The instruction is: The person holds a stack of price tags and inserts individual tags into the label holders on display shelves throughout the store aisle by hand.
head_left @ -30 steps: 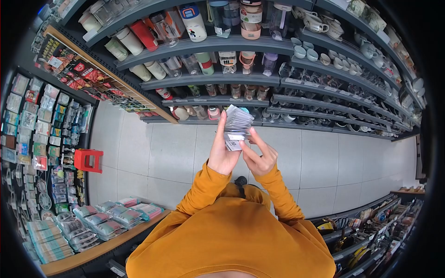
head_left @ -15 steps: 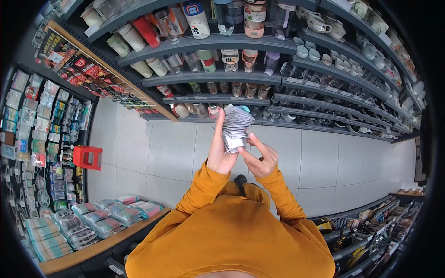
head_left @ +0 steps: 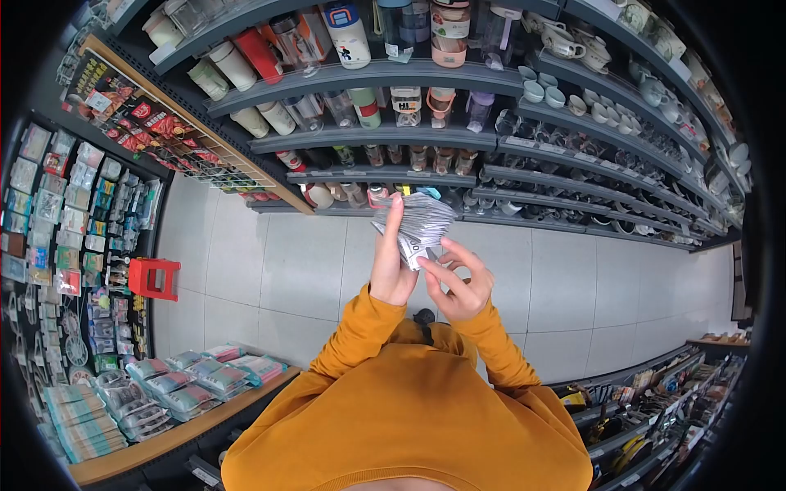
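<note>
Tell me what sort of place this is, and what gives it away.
Most likely a shop selling household goods: bottles and cups stand in rows on long shelves, and many packets hang in columns at the picture's left.

Bottles (head_left: 347, 39) and cups (head_left: 554, 97) on shelves (head_left: 377, 78)

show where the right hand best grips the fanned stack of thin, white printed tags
Likely the near right end of the fanned stack, coming from the right: the left hand holds its left side, while the tags spread rightward and their near ends face the right hand.
</note>
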### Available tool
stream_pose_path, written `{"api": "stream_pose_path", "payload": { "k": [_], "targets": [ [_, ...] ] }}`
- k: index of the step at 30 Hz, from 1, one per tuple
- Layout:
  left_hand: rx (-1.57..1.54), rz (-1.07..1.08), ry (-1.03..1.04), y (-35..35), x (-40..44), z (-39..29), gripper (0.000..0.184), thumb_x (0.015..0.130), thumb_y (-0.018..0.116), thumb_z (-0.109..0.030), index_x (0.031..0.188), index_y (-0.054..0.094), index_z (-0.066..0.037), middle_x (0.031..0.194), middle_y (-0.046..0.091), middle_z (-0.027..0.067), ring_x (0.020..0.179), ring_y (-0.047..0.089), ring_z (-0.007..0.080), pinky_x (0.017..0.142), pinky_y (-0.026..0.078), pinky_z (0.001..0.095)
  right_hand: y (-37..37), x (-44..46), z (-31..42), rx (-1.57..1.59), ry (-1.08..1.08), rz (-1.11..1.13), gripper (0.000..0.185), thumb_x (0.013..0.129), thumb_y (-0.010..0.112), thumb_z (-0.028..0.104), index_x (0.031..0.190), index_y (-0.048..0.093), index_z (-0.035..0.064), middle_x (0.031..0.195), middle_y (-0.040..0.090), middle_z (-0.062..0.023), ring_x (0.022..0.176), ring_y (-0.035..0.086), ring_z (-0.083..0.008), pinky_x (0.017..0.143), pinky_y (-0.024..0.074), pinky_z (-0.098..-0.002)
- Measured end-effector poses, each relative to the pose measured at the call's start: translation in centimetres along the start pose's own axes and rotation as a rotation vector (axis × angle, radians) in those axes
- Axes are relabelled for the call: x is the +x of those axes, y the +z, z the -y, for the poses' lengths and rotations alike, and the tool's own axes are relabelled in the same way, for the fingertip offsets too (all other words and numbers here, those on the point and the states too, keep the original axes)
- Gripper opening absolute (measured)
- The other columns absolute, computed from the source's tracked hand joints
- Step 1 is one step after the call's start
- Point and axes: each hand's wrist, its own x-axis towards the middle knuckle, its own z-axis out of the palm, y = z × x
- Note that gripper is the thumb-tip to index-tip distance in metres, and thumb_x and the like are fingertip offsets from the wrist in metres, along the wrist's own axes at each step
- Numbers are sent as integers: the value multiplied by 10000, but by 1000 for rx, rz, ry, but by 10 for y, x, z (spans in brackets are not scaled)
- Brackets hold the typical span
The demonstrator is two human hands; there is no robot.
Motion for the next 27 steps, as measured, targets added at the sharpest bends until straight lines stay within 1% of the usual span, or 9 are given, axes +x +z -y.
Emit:
{"api": "stream_pose_path", "payload": {
  "k": [4,7,9,12,15,18,19,22,27],
  "targets": [
    [102,-35,91,-4,3,2,371,979,492,-366,1201,516,-70,1127,598,60,1000,586,147,837,478,297,1,-2,4,-47,27,34,331,663,733,29,978,731,130,1065,648,-36,639,598,-151,521,481,-252],
    [82,-106,202,0,3,1,316,955,568,-237,1215,441,-110,1060,568,28,939,582,117,783,484,281,0,1,5,-31,38,59,315,669,728,19,971,723,107,1005,669,-21,638,600,-155,528,485,-258],
    [78,-117,245,2,3,2,342,948,582,-222,1231,429,-104,1068,563,46,946,580,124,789,482,281,1,4,4,-8,31,67,290,679,717,4,958,715,82,980,682,-25,649,612,-160,540,491,-263],
    [136,-122,296,2,3,5,394,955,563,-244,1260,379,-77,1134,567,113,1000,583,173,829,485,308,-1,7,6,131,119,91,204,752,677,-63,944,670,7,926,690,-130,655,640,-191,553,498,-272],
    [168,-121,309,1,2,5,421,960,550,-245,1278,345,-62,1178,560,154,1037,582,205,858,488,330,5,-5,6,296,343,18,183,793,671,-66,963,616,-24,866,700,-149,660,668,-190,569,517,-263],
    [178,-121,310,2,1,6,422,959,550,-225,1287,339,-63,1192,551,156,1043,581,210,861,489,332,17,-10,1,384,357,-194,222,762,731,-17,958,627,-19,789,714,-98,555,659,-179,491,497,-249],
    [182,-122,312,2,1,6,420,959,550,-218,1289,339,-64,1195,549,154,1044,581,210,861,489,331,17,-8,0,353,328,-174,225,754,739,-15,950,629,-19,780,712,-96,557,661,-182,492,496,-249],
    [116,-138,312,5,0,6,470,917,629,-190,1289,368,-70,1091,521,94,931,579,157,774,491,294,9,0,-4,261,244,-106,227,733,758,-7,925,637,-18,762,708,-93,560,666,-192,493,490,-249],
    [134,-140,331,3,0,7,475,916,632,-193,1292,368,-71,1111,502,94,957,564,150,781,487,291,5,8,-4,217,171,-54,206,719,771,2,883,647,-13,753,702,-99,559,666,-205,481,475,-248]
  ]
}}
